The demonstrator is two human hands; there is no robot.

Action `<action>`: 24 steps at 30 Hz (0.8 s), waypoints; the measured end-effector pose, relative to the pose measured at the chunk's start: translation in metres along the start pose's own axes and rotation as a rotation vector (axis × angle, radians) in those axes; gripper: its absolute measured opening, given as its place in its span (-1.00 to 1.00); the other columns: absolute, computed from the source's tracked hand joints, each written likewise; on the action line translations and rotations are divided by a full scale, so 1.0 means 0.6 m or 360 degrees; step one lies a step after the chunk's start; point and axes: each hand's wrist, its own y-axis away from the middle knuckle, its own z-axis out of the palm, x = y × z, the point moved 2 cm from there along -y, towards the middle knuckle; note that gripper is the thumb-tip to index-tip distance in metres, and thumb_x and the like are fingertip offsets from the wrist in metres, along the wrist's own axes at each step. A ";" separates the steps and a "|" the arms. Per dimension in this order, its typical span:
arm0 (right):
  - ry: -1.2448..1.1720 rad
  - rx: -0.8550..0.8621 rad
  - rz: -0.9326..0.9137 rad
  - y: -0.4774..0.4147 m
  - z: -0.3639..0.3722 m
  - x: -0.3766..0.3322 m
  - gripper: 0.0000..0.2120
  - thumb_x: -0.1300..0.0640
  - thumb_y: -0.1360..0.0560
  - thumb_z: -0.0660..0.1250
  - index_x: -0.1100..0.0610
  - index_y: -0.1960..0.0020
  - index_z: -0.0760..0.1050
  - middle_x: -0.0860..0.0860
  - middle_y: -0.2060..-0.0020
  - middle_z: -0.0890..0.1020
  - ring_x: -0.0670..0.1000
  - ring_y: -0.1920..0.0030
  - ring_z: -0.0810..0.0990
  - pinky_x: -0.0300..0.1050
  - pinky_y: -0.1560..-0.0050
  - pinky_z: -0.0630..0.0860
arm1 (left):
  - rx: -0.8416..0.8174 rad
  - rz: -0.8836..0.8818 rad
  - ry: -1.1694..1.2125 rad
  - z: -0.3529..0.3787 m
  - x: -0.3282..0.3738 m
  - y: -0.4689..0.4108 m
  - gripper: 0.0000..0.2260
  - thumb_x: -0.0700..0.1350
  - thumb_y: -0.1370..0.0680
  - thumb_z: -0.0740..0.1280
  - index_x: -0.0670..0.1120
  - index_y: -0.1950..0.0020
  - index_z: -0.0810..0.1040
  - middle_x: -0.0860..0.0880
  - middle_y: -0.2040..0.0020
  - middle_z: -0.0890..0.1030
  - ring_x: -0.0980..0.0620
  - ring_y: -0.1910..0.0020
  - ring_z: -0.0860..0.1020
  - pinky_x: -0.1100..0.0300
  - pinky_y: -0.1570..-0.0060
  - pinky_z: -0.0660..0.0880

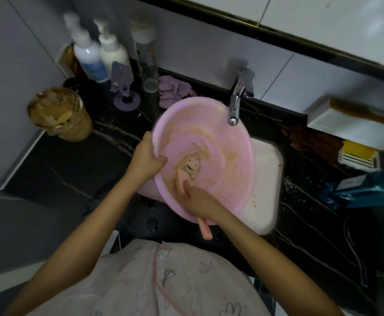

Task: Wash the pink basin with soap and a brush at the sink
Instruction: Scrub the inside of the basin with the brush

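Note:
The pink basin (220, 137) is tilted over the white sink (267, 179), its inside smeared with yellowish suds around a cartoon print. My left hand (149, 159) grips the basin's left rim, thumb inside. My right hand (199, 202) holds a pink brush (203, 229); the brush head presses on the basin's inside near the cartoon, and the handle sticks out toward me past the near rim. The chrome tap (235, 108) hangs over the basin's far edge; no water stream is visible.
On the black marble counter (72, 169) stand two pump bottles (90, 51), a clear bottle (146, 60), a purple holder (123, 87), a purple cloth (175, 90) and a dirty brown-smeared cup (60, 114). Right of the sink lie a brown rag (309, 140), a white box (346, 124) and a blue packet (359, 190).

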 end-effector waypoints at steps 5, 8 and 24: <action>0.0099 0.0542 0.0135 -0.059 -0.050 0.024 -0.36 0.07 -0.62 0.06 0.05 -0.55 -0.25 0.21 -0.12 0.56 0.17 0.02 0.57 -0.04 0.16 0.42 | -0.0025 -0.0017 -0.0027 -0.003 -0.011 0.002 -0.61 -0.33 -0.41 0.36 -0.25 -0.19 0.32 -0.06 0.02 0.39 0.01 0.07 0.43 0.38 0.31 0.32; 0.0515 0.0693 0.0050 -0.083 -0.104 0.048 -0.38 0.14 -0.62 0.03 -0.07 -0.55 -0.23 0.18 0.04 0.58 0.12 0.20 0.52 -0.08 0.26 0.36 | -0.0076 -0.0028 -0.0070 -0.004 -0.005 0.000 -0.61 -0.30 -0.41 0.36 -0.24 -0.19 0.32 -0.06 0.03 0.40 0.00 0.08 0.45 0.33 0.30 0.38; 0.0624 -0.0560 0.0401 -0.023 -0.197 0.119 -0.56 0.14 -0.58 0.13 -0.08 -0.44 0.27 0.04 0.31 0.48 -0.05 0.41 0.43 -0.29 0.43 0.38 | 0.0076 -0.0153 -0.0018 -0.014 -0.014 0.014 -0.59 -0.35 -0.43 0.32 -0.24 -0.25 0.35 -0.05 0.01 0.42 0.00 0.05 0.43 0.17 0.16 0.39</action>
